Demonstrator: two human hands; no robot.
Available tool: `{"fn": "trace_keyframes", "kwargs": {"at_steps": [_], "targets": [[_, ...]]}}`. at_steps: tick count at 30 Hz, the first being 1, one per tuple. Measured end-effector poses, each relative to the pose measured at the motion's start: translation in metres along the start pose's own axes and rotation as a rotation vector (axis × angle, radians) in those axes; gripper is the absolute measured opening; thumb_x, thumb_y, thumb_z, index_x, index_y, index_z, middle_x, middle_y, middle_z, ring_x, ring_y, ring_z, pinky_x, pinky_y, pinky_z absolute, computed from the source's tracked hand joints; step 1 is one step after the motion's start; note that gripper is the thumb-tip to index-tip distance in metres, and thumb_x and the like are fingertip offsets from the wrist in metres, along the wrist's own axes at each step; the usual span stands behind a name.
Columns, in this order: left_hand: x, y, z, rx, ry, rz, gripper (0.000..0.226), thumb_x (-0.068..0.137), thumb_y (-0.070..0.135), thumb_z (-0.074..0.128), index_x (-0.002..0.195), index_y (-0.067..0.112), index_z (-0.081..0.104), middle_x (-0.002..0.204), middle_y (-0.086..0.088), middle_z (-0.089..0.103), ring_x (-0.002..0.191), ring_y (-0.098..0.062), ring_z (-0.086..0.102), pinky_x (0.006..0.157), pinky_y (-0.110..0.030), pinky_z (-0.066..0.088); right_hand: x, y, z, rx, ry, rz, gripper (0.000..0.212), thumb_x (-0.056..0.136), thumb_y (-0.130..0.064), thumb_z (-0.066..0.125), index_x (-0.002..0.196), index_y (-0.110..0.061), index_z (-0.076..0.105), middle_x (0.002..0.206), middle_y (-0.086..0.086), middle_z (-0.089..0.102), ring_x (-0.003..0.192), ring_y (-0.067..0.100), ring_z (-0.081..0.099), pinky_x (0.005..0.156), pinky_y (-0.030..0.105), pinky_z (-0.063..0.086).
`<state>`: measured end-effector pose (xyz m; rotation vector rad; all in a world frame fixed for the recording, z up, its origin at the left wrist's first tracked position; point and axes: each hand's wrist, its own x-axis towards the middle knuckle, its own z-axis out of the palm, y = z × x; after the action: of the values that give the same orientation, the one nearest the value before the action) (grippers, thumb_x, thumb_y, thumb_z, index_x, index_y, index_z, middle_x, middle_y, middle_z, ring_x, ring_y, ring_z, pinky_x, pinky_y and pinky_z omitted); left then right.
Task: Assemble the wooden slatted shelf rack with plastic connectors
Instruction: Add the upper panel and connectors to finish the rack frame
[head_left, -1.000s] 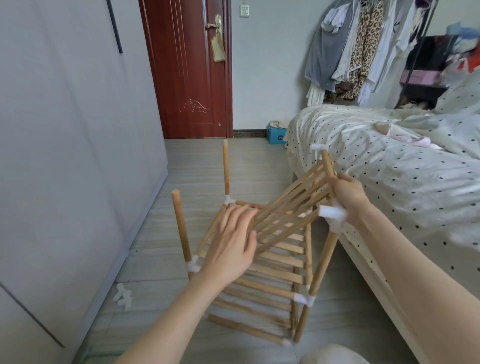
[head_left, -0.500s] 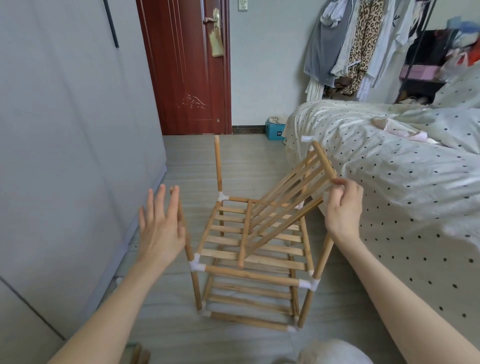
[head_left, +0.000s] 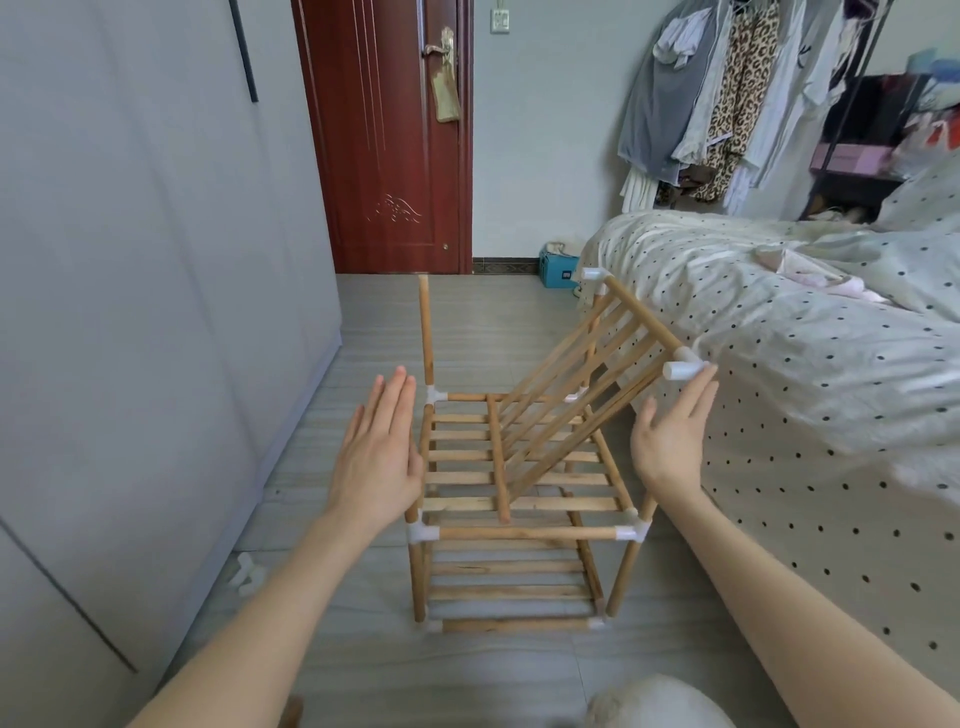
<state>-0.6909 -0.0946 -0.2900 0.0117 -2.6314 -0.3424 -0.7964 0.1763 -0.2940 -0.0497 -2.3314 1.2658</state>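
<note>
A wooden slatted rack (head_left: 524, 535) stands on the floor between two bare hands. A loose slatted panel (head_left: 582, 395) leans tilted inside it, upper end toward the bed (head_left: 810, 364). The left hand (head_left: 376, 452), fingers straight, hovers beside the rack's left post. The right hand (head_left: 670, 436), fingers spread, touches the panel's white plastic connector (head_left: 683, 370) with its fingertips

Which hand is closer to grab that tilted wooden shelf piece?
The right hand, probably: its open fingers reach up beside the white connector on the tilted slatted panel. The left hand hovers by the rack's left post, farther away.
</note>
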Motion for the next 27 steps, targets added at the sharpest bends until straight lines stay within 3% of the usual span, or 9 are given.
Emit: {"fn": "trace_keyframes", "kwargs": {"at_steps": [3, 6, 11, 15, 19, 23, 27], "targets": [[-0.004, -0.002, 0.001, -0.037, -0.016, 0.029, 0.074, 0.094, 0.010, 0.042, 0.147, 0.015, -0.010, 0.152, 0.006, -0.022, 0.142, -0.011, -0.016, 0.120, -0.034, 0.004, -0.040, 0.014, 0.008, -0.078, -0.341, 0.134, 0.073, 0.098, -0.024, 0.042, 0.149, -0.012, -0.010, 0.157, 0.009, -0.015, 0.145, 0.026, 0.000, 0.117, 0.040, 0.013], [-0.008, -0.007, -0.004, -0.060, -0.012, 0.063, 0.074, 0.094, 0.008, 0.041, 0.146, 0.016, -0.010, 0.152, 0.005, -0.020, 0.143, -0.012, -0.014, 0.120, -0.034, 0.006, -0.058, 0.009, 0.014, -0.291, -0.822, 0.204, 0.067, 0.099, -0.034, 0.039, 0.151, -0.014, 0.001, 0.157, 0.011, 0.013, 0.142, 0.028, 0.019, 0.112, 0.037, 0.023], [-0.020, -0.037, -0.017, -0.038, 0.011, 0.055, 0.072, 0.091, 0.005, 0.045, 0.150, 0.011, 0.003, 0.157, 0.000, -0.005, 0.143, -0.011, -0.006, 0.119, -0.033, 0.009, -0.067, -0.044, 0.045, -0.576, -1.276, -0.146, 0.057, 0.099, -0.044, 0.035, 0.148, -0.018, 0.023, 0.151, 0.008, 0.032, 0.137, 0.025, 0.032, 0.109, 0.034, 0.028], [-0.047, -0.074, -0.009, -0.061, -0.002, -0.057, 0.070, 0.089, 0.003, 0.049, 0.149, 0.005, 0.013, 0.158, -0.008, 0.009, 0.145, -0.017, 0.007, 0.118, -0.030, 0.012, -0.090, -0.072, 0.105, -0.678, -1.343, -0.357, 0.046, 0.100, -0.041, 0.032, 0.134, -0.014, 0.048, 0.132, 0.009, 0.053, 0.120, 0.025, 0.048, 0.091, 0.030, 0.037], [-0.096, -0.116, 0.034, -0.126, -0.070, -0.229, 0.065, 0.086, 0.000, 0.051, 0.145, 0.000, 0.024, 0.155, -0.013, 0.020, 0.144, -0.025, 0.019, 0.114, -0.029, 0.017, -0.128, -0.050, 0.168, -0.610, -1.351, -0.315, 0.038, 0.100, -0.035, 0.033, 0.112, -0.008, 0.058, 0.119, 0.012, 0.059, 0.110, 0.029, 0.054, 0.080, 0.029, 0.038], [-0.163, -0.159, 0.096, -0.188, -0.230, -0.449, 0.062, 0.090, 0.005, 0.047, 0.147, 0.005, 0.023, 0.156, -0.011, 0.018, 0.144, -0.023, 0.018, 0.112, -0.028, 0.021, -0.185, 0.000, 0.220, -0.649, -1.541, -0.271, 0.046, 0.101, -0.036, 0.033, 0.140, -0.012, 0.039, 0.142, 0.012, 0.044, 0.128, 0.029, 0.043, 0.102, 0.033, 0.035], [-0.232, -0.186, 0.148, -0.200, -0.450, -0.685, 0.061, 0.092, 0.012, 0.046, 0.148, 0.010, 0.022, 0.155, -0.012, 0.021, 0.143, -0.024, 0.020, 0.113, -0.035, 0.025, -0.244, 0.052, 0.261, -0.642, -1.655, -0.205, 0.054, 0.102, -0.034, 0.030, 0.150, -0.015, 0.016, 0.154, 0.010, 0.025, 0.138, 0.027, 0.030, 0.108, 0.033, 0.026]]}}
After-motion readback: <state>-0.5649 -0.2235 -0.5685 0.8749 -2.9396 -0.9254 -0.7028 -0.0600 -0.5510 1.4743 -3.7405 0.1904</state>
